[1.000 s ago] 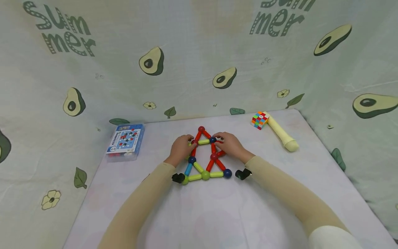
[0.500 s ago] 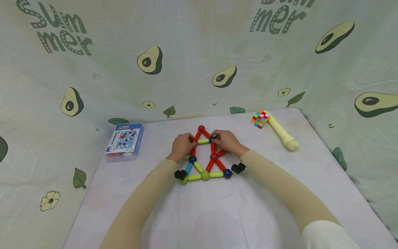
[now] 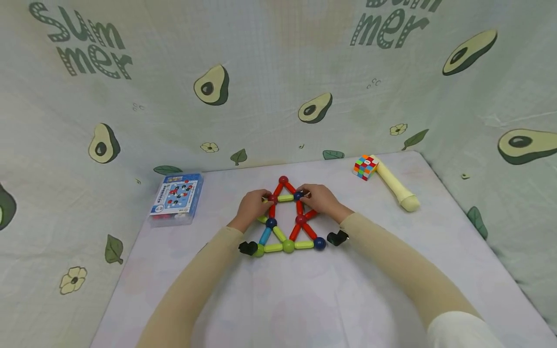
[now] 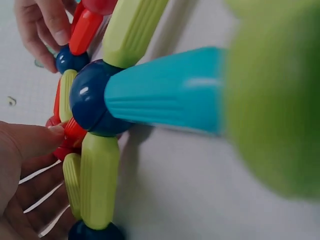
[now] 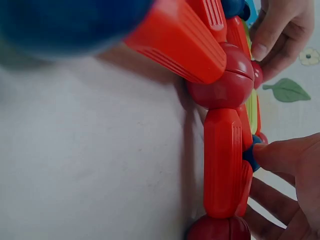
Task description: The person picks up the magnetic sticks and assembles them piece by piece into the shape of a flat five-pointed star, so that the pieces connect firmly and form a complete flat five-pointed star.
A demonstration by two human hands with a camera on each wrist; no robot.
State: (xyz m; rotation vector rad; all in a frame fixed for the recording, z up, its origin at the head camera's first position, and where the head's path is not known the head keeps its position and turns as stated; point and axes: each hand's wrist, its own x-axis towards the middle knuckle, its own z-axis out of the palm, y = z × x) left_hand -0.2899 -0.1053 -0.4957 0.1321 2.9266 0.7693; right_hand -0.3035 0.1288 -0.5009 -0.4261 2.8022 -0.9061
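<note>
Two hands work at the upper part of a flat rod-and-ball figure [image 3: 287,220] lying near the middle of the desk [image 3: 304,299]. The left hand [image 3: 252,207] pinches the red ball [image 3: 271,197] at the left end of a yellow-green rod [image 3: 285,197], fingers curled on it. The right hand [image 3: 319,199] pinches the dark blue ball [image 3: 298,195] at that rod's right end. Above them a red ball [image 3: 283,180] tops the small triangle; below, red, blue and green rods run down to a row of green and blue balls. Left of the figure lies a blue box [image 3: 176,195]; at the far right corner, a colour cube [image 3: 364,167] touches a cream cylinder [image 3: 395,185].
</note>
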